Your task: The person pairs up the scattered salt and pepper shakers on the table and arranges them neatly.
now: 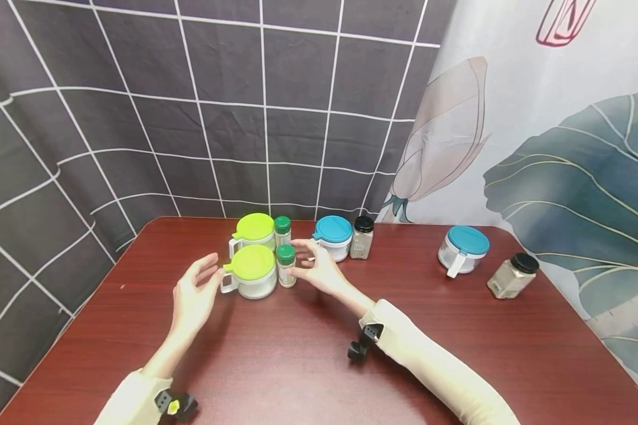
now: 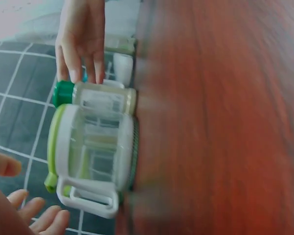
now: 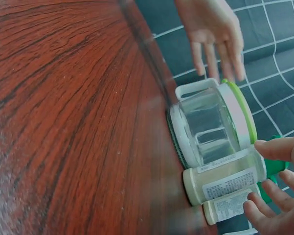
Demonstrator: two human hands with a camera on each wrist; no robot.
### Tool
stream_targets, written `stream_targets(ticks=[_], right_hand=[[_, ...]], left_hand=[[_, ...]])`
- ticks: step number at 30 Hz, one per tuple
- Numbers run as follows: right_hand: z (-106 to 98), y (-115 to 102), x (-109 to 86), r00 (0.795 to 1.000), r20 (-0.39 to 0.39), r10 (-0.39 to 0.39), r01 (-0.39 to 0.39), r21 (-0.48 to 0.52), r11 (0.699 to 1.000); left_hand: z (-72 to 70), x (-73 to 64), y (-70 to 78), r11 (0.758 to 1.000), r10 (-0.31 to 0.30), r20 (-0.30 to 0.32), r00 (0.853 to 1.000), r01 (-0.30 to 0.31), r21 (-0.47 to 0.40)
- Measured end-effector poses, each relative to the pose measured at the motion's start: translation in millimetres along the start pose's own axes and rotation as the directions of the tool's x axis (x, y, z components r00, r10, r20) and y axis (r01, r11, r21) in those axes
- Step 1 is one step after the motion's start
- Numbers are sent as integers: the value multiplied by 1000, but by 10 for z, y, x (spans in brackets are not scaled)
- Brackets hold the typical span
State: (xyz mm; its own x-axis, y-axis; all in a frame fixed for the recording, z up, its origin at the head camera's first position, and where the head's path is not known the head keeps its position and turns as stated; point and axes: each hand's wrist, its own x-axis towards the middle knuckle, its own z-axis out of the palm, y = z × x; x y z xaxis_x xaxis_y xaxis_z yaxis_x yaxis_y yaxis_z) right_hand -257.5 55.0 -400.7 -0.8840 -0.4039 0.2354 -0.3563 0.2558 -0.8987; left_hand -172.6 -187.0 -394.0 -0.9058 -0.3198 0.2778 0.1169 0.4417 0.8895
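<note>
My left hand (image 1: 193, 297) has its fingers spread loosely beside the handle of the front lime-lidded clear jar (image 1: 255, 285). On the other side, my right hand (image 1: 326, 273) is at the front green-capped spice bottle (image 1: 286, 273), thumb by its upper end and fingers extended, not closed round it. That bottle stands right against the jar's right side. Behind them are a second lime-lidded jar (image 1: 255, 228) and a second green-capped bottle (image 1: 283, 226). In the right wrist view, the two labelled bottles lie between the jar and my right fingers (image 3: 279, 196).
Just right of my right hand stand a blue-lidded jar (image 1: 334, 230) and a black-capped spice bottle (image 1: 362, 239). Farther right are another blue-lidded jar (image 1: 464, 251) and a tilted-looking black-capped bottle (image 1: 512, 277). A grid-patterned curtain (image 1: 223, 130) hangs behind the red-brown table (image 1: 298, 366).
</note>
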Motion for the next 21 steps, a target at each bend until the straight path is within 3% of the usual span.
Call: stream_targets(ticks=[3, 6, 14, 21], right_hand=[[-33, -26, -29, 1000, -17, -7, 6, -15, 1000], [-62, -47, -60, 999, -26, -20, 20, -27, 999], [-151, -86, -150, 995, -73, -75, 69, -84, 994], [-235, -121, -226, 988, -96, -123, 112, -107, 988]], left_hand=[[22, -5, 109, 995, 42, -56, 998, -46, -84], [45, -21, 219, 985, 65, -67, 996, -75, -154], [159, -107, 392, 962, 73, -13, 997, -73, -262], [301, -136, 480, 957, 51, 36, 998, -38, -286]])
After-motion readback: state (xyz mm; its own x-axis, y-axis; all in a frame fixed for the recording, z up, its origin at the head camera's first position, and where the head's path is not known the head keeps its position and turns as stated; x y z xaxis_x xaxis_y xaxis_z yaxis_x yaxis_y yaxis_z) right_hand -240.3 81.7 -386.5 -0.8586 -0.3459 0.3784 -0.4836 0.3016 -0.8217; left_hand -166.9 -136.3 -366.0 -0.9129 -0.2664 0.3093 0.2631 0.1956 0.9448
